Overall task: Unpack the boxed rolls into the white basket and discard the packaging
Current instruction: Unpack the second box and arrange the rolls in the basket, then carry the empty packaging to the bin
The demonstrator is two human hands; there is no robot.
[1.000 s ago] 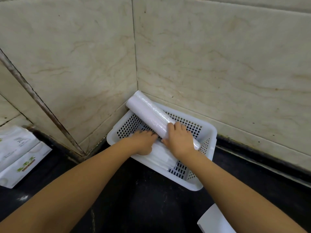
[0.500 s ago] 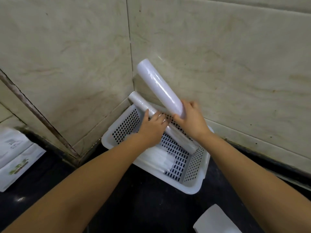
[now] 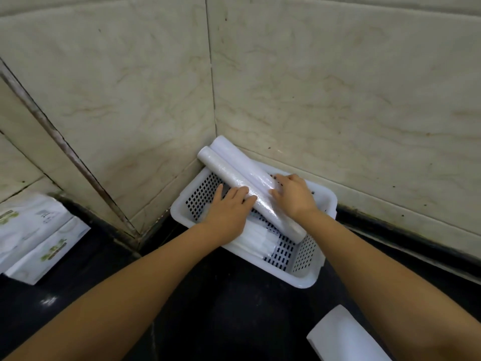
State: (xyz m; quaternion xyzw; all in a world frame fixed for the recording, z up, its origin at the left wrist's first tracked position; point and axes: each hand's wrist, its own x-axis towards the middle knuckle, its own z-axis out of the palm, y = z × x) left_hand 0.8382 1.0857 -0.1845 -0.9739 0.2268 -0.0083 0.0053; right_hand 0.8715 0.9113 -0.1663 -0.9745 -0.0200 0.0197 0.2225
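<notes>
The white perforated basket (image 3: 311, 281) sits on the dark counter, pushed into the corner of the tiled walls. Two long white rolls wrapped in clear film lie side by side, slanting from the basket's far corner down into it: the front roll (image 3: 234, 175) and the back roll (image 3: 234, 155). My left hand (image 3: 229, 208) presses its fingers against the left side of the front roll. My right hand (image 3: 292, 195) curls over the rolls from the right and hides the back roll's lower end. Flat white folded packs (image 3: 256, 238) lie on the basket floor beneath.
A white box (image 3: 343, 334) lies on the counter at the lower right near my right forearm. White packets with green print (image 3: 33, 235) lie at the left edge. Tiled walls close in behind and to the left of the basket.
Half a second ago my right hand held one roll raised against the wall. It has come down and now lies beside the other roll in the basket.
</notes>
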